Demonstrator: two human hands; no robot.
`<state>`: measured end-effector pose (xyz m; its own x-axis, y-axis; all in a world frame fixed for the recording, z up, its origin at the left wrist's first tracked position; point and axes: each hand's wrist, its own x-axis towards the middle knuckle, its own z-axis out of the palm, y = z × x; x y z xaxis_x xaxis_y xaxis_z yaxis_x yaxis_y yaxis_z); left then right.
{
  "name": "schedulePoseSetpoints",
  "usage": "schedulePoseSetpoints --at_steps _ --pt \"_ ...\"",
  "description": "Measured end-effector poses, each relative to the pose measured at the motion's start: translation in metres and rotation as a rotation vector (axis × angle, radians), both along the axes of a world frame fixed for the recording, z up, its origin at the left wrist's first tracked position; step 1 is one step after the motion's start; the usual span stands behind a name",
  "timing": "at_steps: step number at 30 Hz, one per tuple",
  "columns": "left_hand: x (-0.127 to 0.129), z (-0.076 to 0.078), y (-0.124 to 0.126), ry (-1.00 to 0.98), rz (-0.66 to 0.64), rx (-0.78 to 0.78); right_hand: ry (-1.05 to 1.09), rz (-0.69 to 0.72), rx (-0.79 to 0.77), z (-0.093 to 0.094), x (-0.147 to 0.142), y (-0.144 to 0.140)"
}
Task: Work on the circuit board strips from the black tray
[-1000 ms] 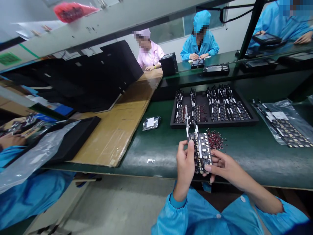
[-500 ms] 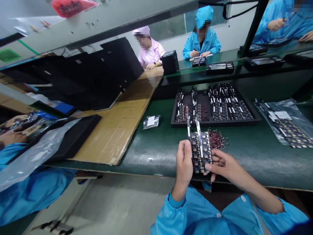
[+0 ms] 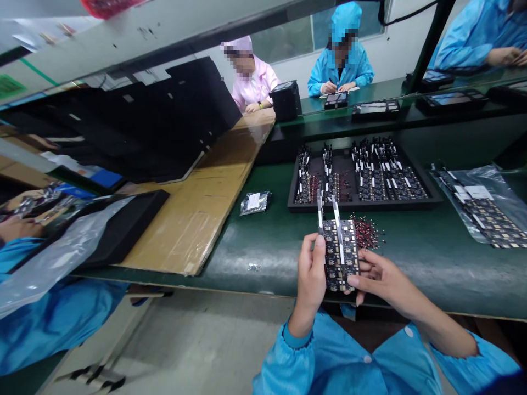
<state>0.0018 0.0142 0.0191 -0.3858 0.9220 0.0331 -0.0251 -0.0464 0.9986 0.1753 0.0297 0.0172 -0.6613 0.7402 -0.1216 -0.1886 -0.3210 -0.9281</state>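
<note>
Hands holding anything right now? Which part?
Both hands grip a black circuit board panel with white strips: left hand on its left edge, right hand at its lower right corner.

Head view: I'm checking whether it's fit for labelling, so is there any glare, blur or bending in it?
Head view: straight edges bow toward the corners, as the shelf rail does; glare whitens the plastic bag at left; the board held by the left hand and right hand is fairly sharp, while the far tray parts are too small to read.
</note>
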Motion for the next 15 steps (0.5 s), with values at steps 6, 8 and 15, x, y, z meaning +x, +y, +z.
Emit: schedulePoseSetpoints --at_steps 6,8,15 --pt "0.0007 0.0017 -0.0014 -0.011 0.004 0.019 0.013 0.004 -0.007 -0.0001 0.0001 0.0002" --pt "0.0005 0.0025 -0.0018 -0.015 0.001 0.018 0.014 0.004 -0.006 0.0001 0.0 0.0001" --pt "0.0 0.0042 -0.0021 -0.01 -0.003 0.039 0.003 -0.007 -0.009 0.0033 0.0002 -0.0011"
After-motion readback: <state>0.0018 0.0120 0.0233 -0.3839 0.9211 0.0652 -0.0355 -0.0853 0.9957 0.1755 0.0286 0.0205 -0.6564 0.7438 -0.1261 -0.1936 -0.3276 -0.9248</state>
